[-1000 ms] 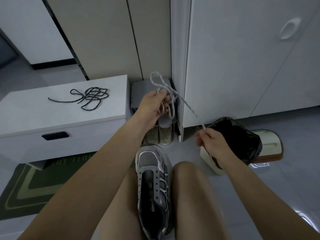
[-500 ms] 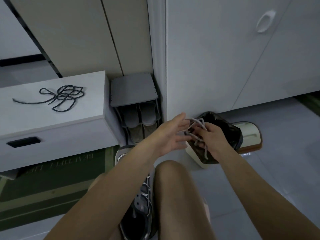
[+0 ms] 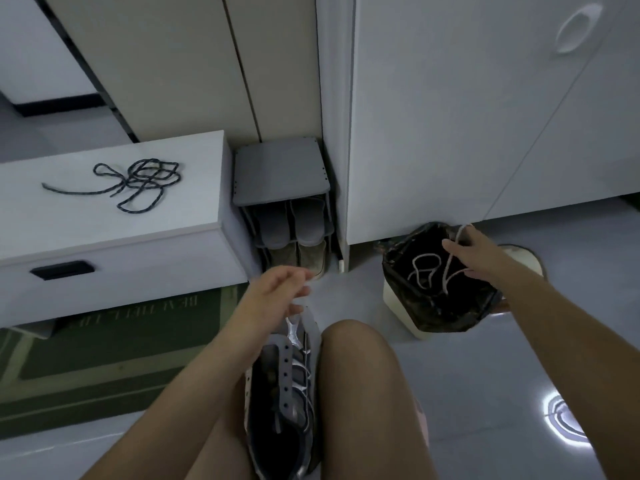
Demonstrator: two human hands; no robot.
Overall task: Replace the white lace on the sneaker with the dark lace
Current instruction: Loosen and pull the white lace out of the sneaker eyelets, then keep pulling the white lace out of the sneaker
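Note:
A grey and silver sneaker [image 3: 291, 382] lies between my knees, toe pointing away, its eyelets bare. The dark lace [image 3: 142, 183] sits in a loose tangle on the white bench [image 3: 104, 244] at the left. My left hand [image 3: 277, 289] hovers just above the sneaker's toe, fingers relaxed and holding nothing. My right hand [image 3: 478, 254] reaches over the black-lined bin [image 3: 446, 317] with fingers spread. The white lace [image 3: 420, 271] loops down inside the bin, and one strand still trails up across my right fingers.
A small grey shoe rack [image 3: 280, 174] with slippers stands between the bench and a tall white cabinet [image 3: 450, 133]. A green mat [image 3: 104, 348] lies on the floor under the bench. The bin's lid base [image 3: 526, 258] shows behind my right wrist.
Both hands held the bunched white lace half a second ago. My left hand has drawn back toward the sneaker, and the lace has dropped from my right hand into the bin.

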